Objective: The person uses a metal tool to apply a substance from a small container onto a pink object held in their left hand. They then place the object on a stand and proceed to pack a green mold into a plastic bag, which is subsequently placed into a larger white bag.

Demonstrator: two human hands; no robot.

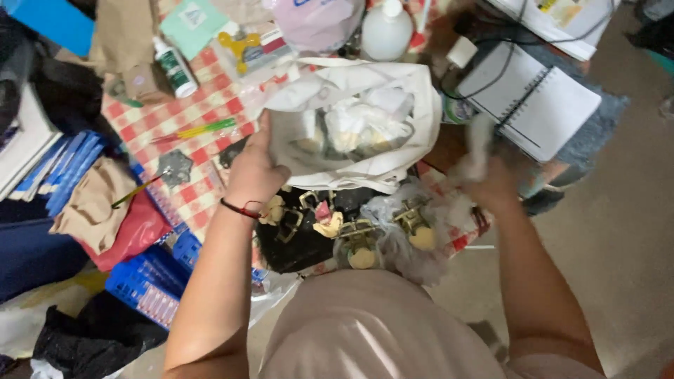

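My left hand (254,172) grips the near left edge of a white plastic bag (393,105) that lies open on the table, with pale wrapped lumps (358,123) inside it. My right hand (491,184) is blurred to the right of the bag and holds a pale crumpled piece (479,144), perhaps tissue or plastic. Below the bag, near my body, lie several brass hinged frames with yellowish plaster casts (361,242), some on a black bag (295,245) and some in clear plastic (411,238).
A red-and-white checked cloth (151,116) covers the table. On it sit a white bottle (174,68), a large white jug (386,31), a green-yellow tool (200,130) and an open spiral notebook (537,98). Blue crates (151,281) and piled cloths stand at left.
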